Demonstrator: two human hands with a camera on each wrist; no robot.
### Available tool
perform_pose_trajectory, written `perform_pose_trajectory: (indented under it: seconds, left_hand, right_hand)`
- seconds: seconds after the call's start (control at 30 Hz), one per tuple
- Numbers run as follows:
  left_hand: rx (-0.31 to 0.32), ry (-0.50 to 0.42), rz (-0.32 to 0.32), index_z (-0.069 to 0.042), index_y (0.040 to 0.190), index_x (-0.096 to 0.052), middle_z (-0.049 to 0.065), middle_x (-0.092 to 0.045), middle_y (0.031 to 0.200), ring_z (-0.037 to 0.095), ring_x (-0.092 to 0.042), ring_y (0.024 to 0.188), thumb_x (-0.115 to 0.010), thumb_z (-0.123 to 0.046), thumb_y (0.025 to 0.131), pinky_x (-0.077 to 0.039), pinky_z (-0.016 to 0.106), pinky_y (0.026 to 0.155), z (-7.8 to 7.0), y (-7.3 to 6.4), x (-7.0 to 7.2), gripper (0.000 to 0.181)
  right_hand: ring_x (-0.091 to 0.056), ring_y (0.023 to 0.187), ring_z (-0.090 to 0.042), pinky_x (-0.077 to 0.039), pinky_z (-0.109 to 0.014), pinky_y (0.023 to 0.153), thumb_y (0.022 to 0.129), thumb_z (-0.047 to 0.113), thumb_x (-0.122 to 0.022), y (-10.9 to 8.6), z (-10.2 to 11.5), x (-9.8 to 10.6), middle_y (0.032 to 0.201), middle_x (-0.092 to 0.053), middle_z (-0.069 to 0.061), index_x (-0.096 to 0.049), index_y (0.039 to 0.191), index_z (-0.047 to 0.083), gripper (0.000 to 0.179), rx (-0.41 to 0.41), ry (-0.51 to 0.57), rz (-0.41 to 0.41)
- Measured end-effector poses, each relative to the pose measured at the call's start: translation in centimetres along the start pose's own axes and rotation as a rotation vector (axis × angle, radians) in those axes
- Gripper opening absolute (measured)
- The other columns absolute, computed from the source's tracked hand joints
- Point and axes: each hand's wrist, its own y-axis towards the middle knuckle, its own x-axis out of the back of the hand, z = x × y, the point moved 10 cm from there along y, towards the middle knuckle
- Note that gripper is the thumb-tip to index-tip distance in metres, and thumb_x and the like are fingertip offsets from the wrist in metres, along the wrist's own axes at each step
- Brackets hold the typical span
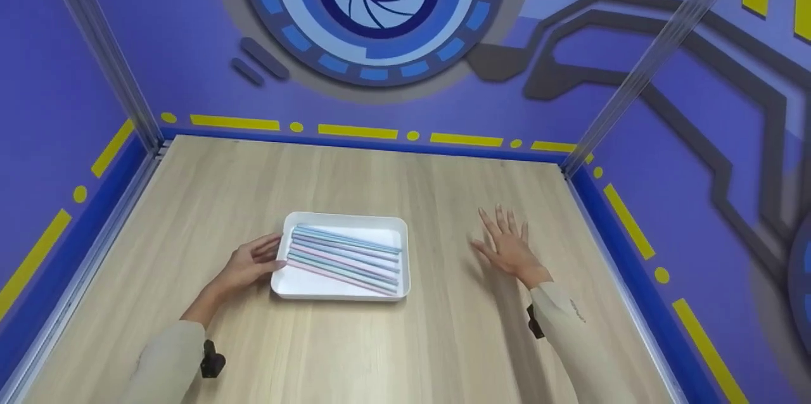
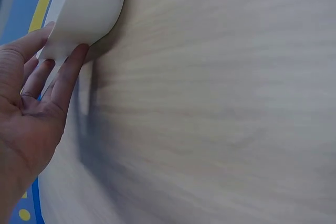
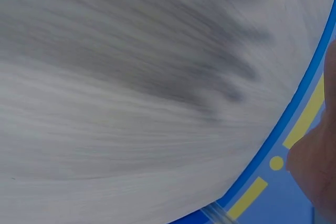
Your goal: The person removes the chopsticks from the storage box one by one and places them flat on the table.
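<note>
White plastic is what your left hand is touching: the tray is lying near the middle of the wooden bench, and your fingers are resting against its left rim. In the left wrist view they are looking mostly straight, with the fingertips pressing the outer wall of the tray, not curling around it, so the hand is touching and not yet grasping. Inside the tray, the pastel straws are lying side by side, slanting a little, in pink, green, blue and lilac colours. All of them are sitting in the tray and none is lying on the bench, so I am judging that the work with them is only beginning or is already finishing; the pictures are not telling which one. Your right hand is staying well apart from the tray, to its right, with the palm facing down over the bench and the fingers spread and released, holding nothing. Both forearms are reaching forward in beige sleeves.
</note>
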Motion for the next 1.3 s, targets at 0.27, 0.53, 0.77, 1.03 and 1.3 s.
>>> perform_pose_trajectory:
  seconds: [0.27,0.53,0.77,1.03,1.3]
  left_hand:
    - [-0.023,-0.016,0.065,0.001,0.158,-0.032,0.026,-0.036,0.161,0.046,-0.039,0.146,-0.072,-0.010,0.095,-0.050,0.044,0.110,-0.3,-0.1,-2.3,0.075]
    - [-0.017,-0.078,0.116,-0.001,0.160,-0.028,0.027,-0.033,0.163,0.047,-0.037,0.148,-0.072,-0.010,0.095,-0.052,0.039,0.110,-0.2,0.0,-3.4,0.079]
    - [-0.037,-0.135,0.208,0.000,0.161,-0.021,0.029,-0.025,0.165,0.051,-0.027,0.151,-0.074,-0.011,0.094,-0.053,0.025,0.107,0.2,-0.5,-3.9,0.087]
    - [-0.042,-0.213,0.241,-0.002,0.162,-0.019,0.026,-0.022,0.167,0.048,-0.021,0.154,-0.074,-0.010,0.093,-0.052,0.017,0.102,1.2,-1.2,-4.6,0.088]
    - [-0.047,-0.228,0.226,0.001,0.161,-0.021,0.026,-0.023,0.166,0.046,-0.021,0.154,-0.072,-0.009,0.094,-0.047,0.014,0.105,1.7,-1.7,-4.5,0.084]
  right_hand:
    - [0.000,0.159,-0.045,-0.002,-0.074,0.123,0.105,0.047,-0.052,1.1,2.2,0.0,0.171,-0.003,-0.021,-0.016,0.165,0.019,0.076,0.042,0.025,0.022]
    - [-0.010,0.159,-0.040,-0.007,-0.067,0.127,0.106,0.042,-0.051,1.9,5.9,0.6,0.171,-0.011,-0.019,-0.021,0.164,0.017,0.070,0.122,0.080,0.015]
    - [-0.021,0.157,-0.041,-0.017,-0.067,0.126,0.107,0.039,-0.051,2.7,9.8,0.7,0.169,-0.022,-0.023,-0.025,0.163,0.014,0.066,0.230,0.110,0.004]
    - [-0.040,0.147,-0.041,-0.034,-0.061,0.121,0.108,0.033,-0.052,3.7,13.6,-0.3,0.161,-0.040,-0.020,-0.037,0.159,0.014,0.057,0.304,0.136,0.022]
    - [-0.070,0.103,-0.025,-0.063,-0.037,0.087,0.106,0.012,-0.055,5.0,18.4,-2.1,0.119,-0.070,-0.015,-0.066,0.129,0.001,0.029,0.435,0.211,0.075]
